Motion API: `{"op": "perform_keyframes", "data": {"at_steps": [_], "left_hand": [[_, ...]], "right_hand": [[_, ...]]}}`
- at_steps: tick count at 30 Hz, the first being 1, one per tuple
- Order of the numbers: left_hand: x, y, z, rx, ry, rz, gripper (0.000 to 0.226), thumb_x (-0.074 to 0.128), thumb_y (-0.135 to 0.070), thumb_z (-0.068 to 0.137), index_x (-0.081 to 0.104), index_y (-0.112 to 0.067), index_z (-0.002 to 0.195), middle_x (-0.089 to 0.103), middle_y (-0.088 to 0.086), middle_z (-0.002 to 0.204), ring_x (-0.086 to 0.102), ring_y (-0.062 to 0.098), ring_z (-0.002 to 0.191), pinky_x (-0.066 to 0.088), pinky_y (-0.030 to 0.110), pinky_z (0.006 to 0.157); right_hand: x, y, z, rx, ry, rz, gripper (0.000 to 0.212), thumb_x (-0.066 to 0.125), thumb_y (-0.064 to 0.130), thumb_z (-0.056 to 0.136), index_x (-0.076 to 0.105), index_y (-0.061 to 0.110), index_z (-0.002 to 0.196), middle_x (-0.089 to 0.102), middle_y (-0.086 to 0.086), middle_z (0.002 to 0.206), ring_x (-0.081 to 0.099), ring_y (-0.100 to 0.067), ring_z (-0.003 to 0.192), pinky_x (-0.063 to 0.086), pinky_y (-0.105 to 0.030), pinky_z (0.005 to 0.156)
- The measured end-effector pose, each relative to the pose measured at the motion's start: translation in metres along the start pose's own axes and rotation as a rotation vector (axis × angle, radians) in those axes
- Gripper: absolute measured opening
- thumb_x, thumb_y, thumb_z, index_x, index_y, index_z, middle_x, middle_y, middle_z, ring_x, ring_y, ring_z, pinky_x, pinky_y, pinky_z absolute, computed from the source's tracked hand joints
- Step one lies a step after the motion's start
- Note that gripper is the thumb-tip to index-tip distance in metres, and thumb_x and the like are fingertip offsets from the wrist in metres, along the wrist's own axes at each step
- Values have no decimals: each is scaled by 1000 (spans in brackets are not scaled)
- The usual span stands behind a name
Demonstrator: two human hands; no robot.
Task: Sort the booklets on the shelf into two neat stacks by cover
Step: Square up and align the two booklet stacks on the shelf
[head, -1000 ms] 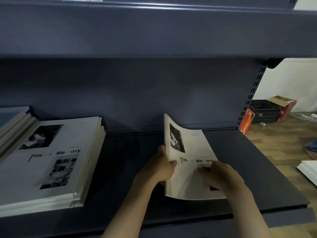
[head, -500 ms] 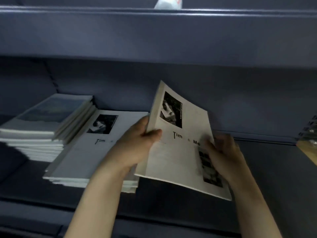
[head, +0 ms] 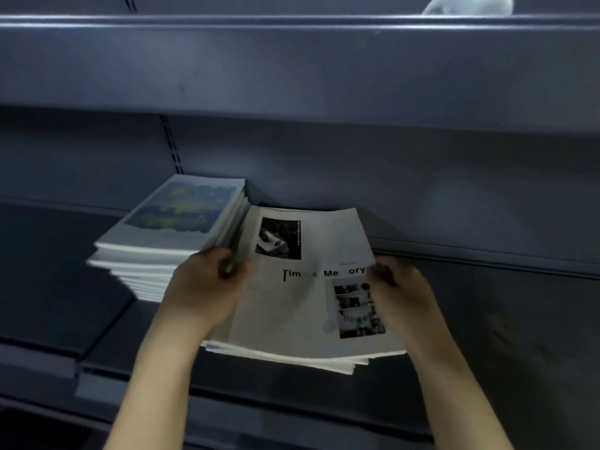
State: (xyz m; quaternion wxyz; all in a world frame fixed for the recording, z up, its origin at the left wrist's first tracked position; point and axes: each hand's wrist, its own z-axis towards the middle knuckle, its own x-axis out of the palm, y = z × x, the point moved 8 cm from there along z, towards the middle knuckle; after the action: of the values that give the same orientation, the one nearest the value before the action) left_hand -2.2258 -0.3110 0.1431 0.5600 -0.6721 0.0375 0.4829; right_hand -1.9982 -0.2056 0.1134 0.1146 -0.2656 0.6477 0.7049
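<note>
The fingers of the left hand (head: 207,287) curl round the left edge of the top booklet (head: 302,287), thumb on the cover; the fingers of the right hand (head: 397,297) pinch its right edge near the title. Between them the black-and-white booklet lies on the matching stack (head: 292,352), its far edge close to the shelf's back wall. Just beside it on the left stands the taller stack (head: 172,241), topped by a blue-and-yellow cover, its lower copies fanned out.

To finish this step well, I judge the booklet should be squared on all four sides before letting go: slide it until its corners meet those beneath, then press flat. The near edges of the lower copies look ragged, so tapping both sides inward would tidy them. The shelf (head: 487,336) to the right is dark.
</note>
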Motion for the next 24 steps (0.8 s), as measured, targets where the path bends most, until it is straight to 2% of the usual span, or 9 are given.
{"op": "perform_keyframes", "data": {"at_steps": [3, 6, 8, 11, 14, 18, 20, 22, 24], "left_hand": [[-18, 15, 8, 4, -111, 108, 35, 49, -46, 89, 64, -16, 100, 69, 3, 91, 62, 29, 94, 46, 32, 78], [-32, 20, 14, 80, -134, 194, 37, 44, -51, 88, 65, -21, 92, 66, -3, 82, 60, 24, 90, 40, 29, 71], [-34, 24, 14, 108, -78, 208, 33, 46, -52, 87, 62, -23, 87, 59, -11, 75, 55, 18, 84, 39, 28, 70], [-28, 26, 7, 205, 53, 323, 38, 46, -58, 85, 56, -23, 77, 57, -9, 77, 52, 15, 77, 40, 27, 65], [-26, 36, 1, 253, 174, 485, 43, 42, -68, 80, 55, -27, 81, 58, -7, 87, 55, 14, 83, 46, 26, 70], [-21, 52, 0, 236, 367, 646, 72, 37, -88, 61, 55, -28, 97, 55, -10, 99, 56, 13, 92, 50, 27, 82], [-17, 53, -3, 244, 446, 638, 79, 38, -92, 53, 54, -30, 99, 55, -12, 100, 56, 12, 92, 50, 27, 82], [-14, 52, -7, 275, 483, 632, 85, 38, -94, 48, 54, -31, 103, 54, -12, 104, 55, 12, 94, 49, 27, 81], [-13, 54, -9, 299, 500, 639, 93, 36, -96, 44, 52, -31, 109, 53, -12, 108, 54, 11, 96, 49, 27, 82]], "right_hand": [[4, 5, -2, 0, -53, -49, 20, 40, 15, 97, 60, 14, 92, 62, -3, 78, 58, -14, 62, 40, -16, 42], [6, 11, -2, 11, -85, -97, 20, 41, 15, 97, 60, 12, 90, 54, 5, 69, 50, -6, 57, 32, -6, 35], [11, 15, -5, 1, -96, -183, 22, 42, 18, 97, 60, 12, 86, 52, 5, 65, 53, -12, 63, 35, -11, 43], [16, 22, -10, -16, -106, -340, 30, 43, 26, 97, 60, 7, 80, 55, -1, 68, 56, -24, 85, 36, -25, 69], [18, 22, -21, 85, -43, -308, 35, 47, 45, 94, 60, 13, 90, 60, 2, 84, 56, -20, 93, 38, -28, 68], [23, 22, -42, 196, 53, -364, 51, 50, 67, 79, 61, 23, 102, 59, 7, 98, 56, -18, 99, 39, -27, 72], [27, 20, -51, 255, 108, -454, 47, 49, 71, 76, 66, 27, 83, 61, 8, 82, 59, -14, 80, 40, -24, 63], [31, 16, -60, 326, 137, -494, 57, 49, 77, 70, 63, 22, 72, 56, 3, 65, 52, -12, 60, 37, -22, 53], [31, 13, -64, 367, 103, -510, 64, 48, 81, 67, 59, 18, 73, 56, 2, 65, 50, -10, 59, 36, -21, 52]]}}
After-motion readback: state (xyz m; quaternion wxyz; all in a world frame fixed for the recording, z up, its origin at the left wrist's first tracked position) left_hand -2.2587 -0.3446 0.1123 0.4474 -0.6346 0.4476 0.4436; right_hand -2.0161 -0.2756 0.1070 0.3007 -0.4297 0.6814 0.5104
